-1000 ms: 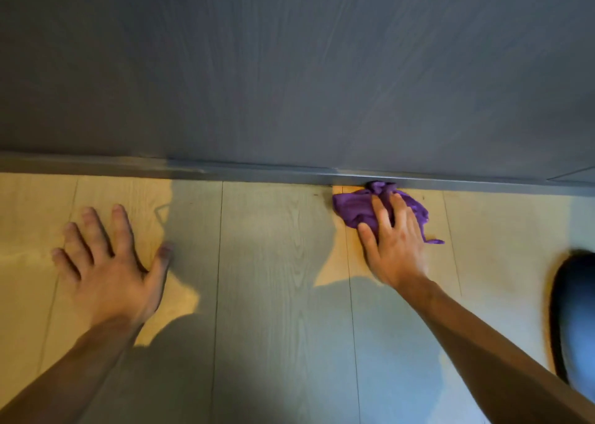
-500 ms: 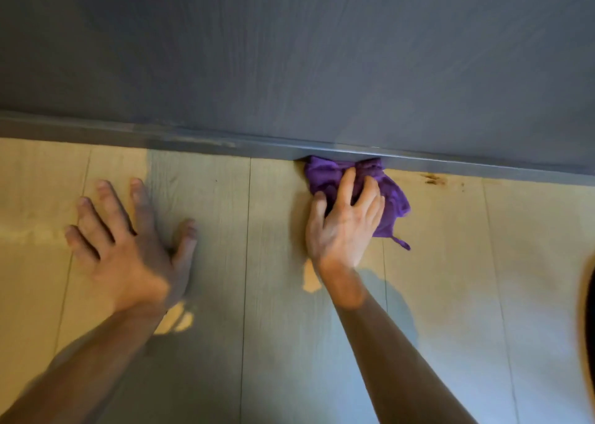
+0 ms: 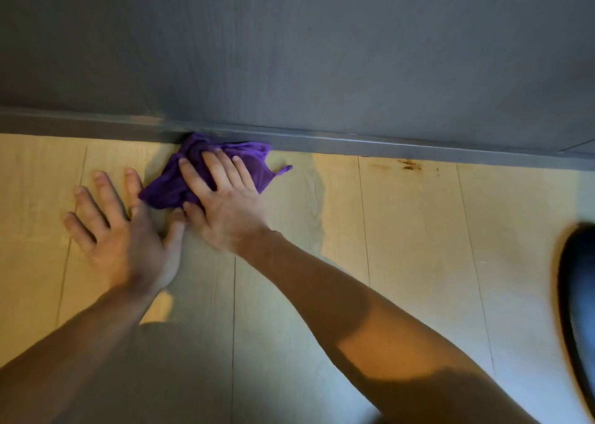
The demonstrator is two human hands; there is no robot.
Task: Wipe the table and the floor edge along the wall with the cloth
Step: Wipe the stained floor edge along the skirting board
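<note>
A crumpled purple cloth (image 3: 254, 161) lies on the pale wood floor (image 3: 412, 224), pushed up against the grey baseboard (image 3: 370, 145) of the grey wall (image 3: 306, 50). My right hand (image 3: 225, 198) presses flat on the cloth with fingers spread over it. My left hand (image 3: 122, 227) rests flat on the floor just left of the cloth, fingers apart, its index finger touching the cloth's lower left edge. The two thumbs nearly meet.
A brown stain (image 3: 409, 165) marks the floor next to the baseboard, to the right of the cloth. A dark rounded object (image 3: 579, 311) enters at the right edge. My shadow darkens the floor below the hands.
My right hand slid the cloth leftward along the baseboard until it reached my left hand. The stain that the cloth covered a second ago is exposed. My left hand stayed planted on the floor.
</note>
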